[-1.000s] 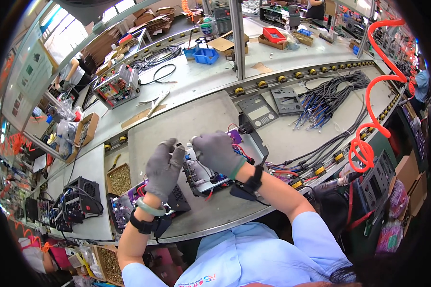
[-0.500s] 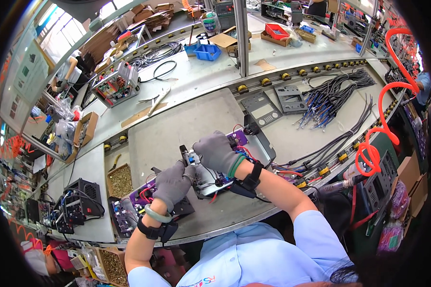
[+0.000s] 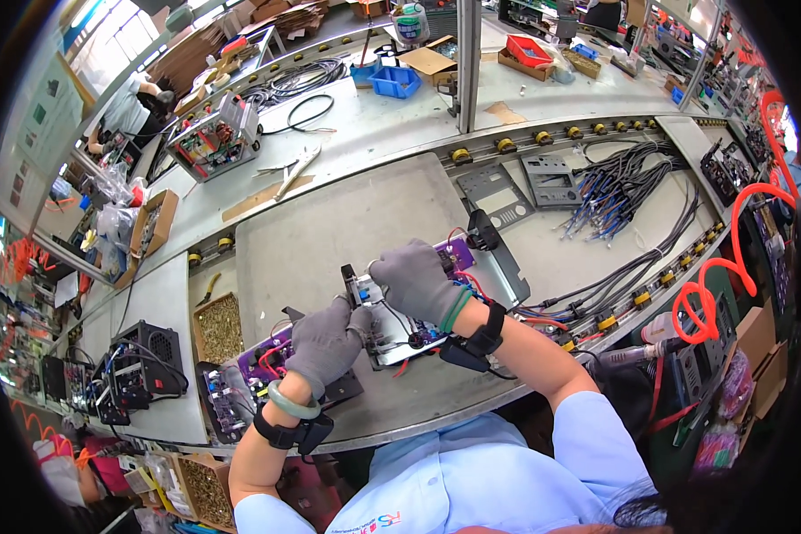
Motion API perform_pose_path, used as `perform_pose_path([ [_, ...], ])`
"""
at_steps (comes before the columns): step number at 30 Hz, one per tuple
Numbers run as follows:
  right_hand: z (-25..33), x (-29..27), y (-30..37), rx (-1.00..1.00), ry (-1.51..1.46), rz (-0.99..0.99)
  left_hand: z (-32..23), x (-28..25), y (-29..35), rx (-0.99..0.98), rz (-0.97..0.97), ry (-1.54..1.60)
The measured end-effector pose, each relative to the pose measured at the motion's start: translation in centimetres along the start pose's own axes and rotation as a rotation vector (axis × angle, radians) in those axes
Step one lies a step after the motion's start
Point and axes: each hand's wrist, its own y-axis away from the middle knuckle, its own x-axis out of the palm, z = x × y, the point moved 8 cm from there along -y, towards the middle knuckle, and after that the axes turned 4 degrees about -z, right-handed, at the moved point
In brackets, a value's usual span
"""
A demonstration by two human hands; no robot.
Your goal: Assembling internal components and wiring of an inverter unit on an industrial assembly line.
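Both gloved hands work on a purple circuit board assembly [image 3: 409, 334] lying on a grey mat [image 3: 329, 231] near the front edge of the surface [image 3: 400, 125]. The left hand [image 3: 325, 343] sits at 8 o'clock of the assembly, its grip closed over the near-left edge of the metal frame; the right hand [image 3: 414, 280] lies at 12 o'clock, fingers curled down over the top of the board (what the fingertips pinch cannot be told, as the glove hides them). Red and black wires [image 3: 418, 343] loop across the board between the two hands. A second purple board [image 3: 258, 365] lies just beside the left wrist at 9 o'clock. A tray of small brass parts [image 3: 218, 325] stands further out at 9 o'clock, a black fan unit [image 3: 147, 356] beyond it. At 2 o'clock, well apart, lies a bundle of blue-tipped cables [image 3: 618, 191], and a coiled orange hose [image 3: 730, 276] hangs at 3 o'clock.
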Motion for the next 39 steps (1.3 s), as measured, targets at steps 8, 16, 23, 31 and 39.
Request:
perform_pose_path([
  [8,0.2,0.5,0.0,-0.025,-0.004,0.028,-0.2,0.1,0.0,0.032,-0.011,0.041],
  [16,0.3,0.6,-0.6,-0.023,0.044,0.060,0.2,0.2,-0.5,-0.011,0.063,0.023],
  [23,0.9,0.7,0.0,-0.094,0.053,0.010,0.0,-0.1,0.1,0.038,0.014,0.037],
  [31,0.2,2.7,-1.1,0.193,0.035,0.393,-0.5,0.2,0.0,-0.019,0.006,-0.040],
  [39,-4.1,-9.6,1.4,0.137,-0.207,-0.129,1.2,-1.5,0.7,0.028,-0.059,0.321],
])
